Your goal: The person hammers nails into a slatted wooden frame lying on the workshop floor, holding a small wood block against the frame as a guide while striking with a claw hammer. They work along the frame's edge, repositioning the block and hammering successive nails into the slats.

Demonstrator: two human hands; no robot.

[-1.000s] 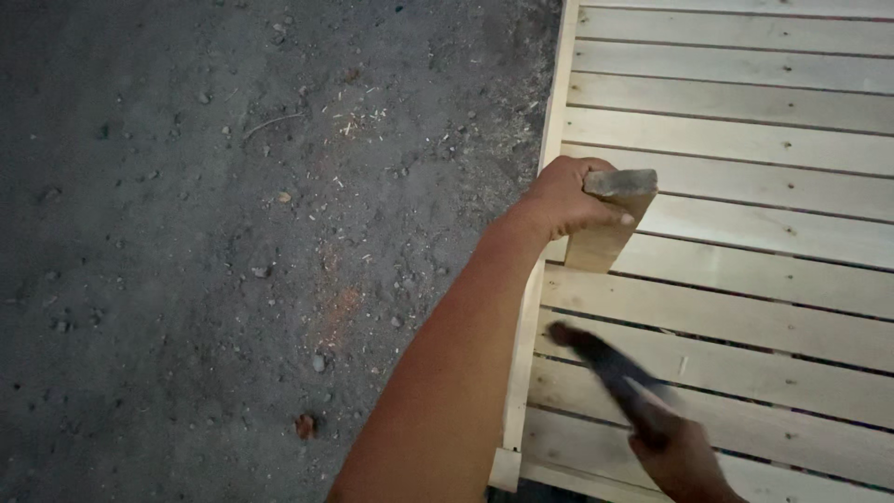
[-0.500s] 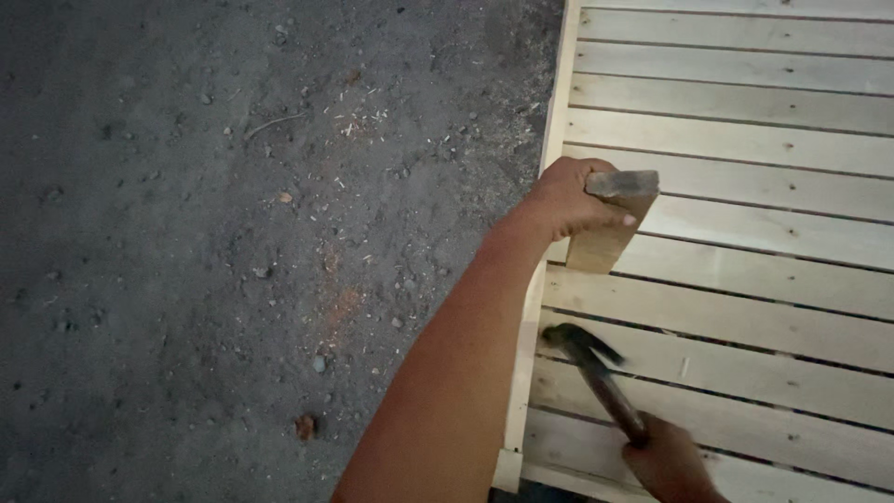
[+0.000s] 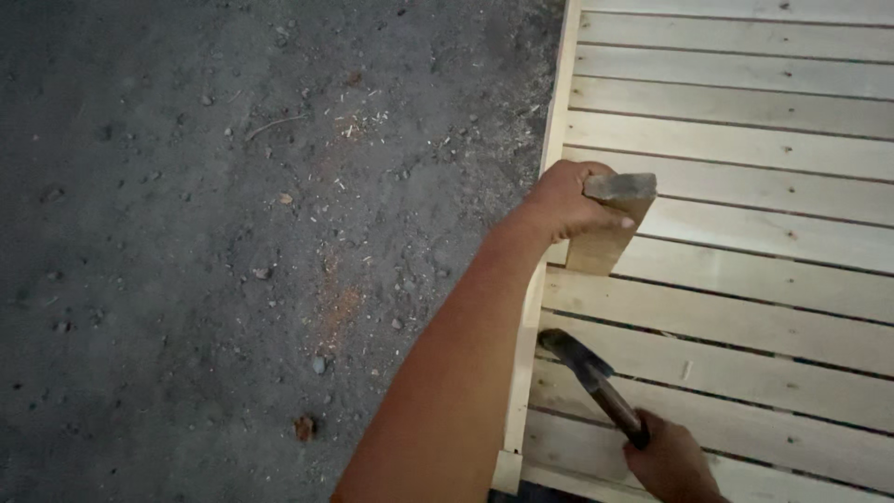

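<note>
A pale slatted wooden panel lies flat on dark gravel ground, filling the right side of the view. At the panel's left edge, the left hand is wrapped tight around a short wooden block stood upright against the side rail. Near the panel's lower left corner, the right hand grips a hammer, head hovering close above a slat. Good practice here seems a steady block, fingers kept clear, and square strikes.
</note>
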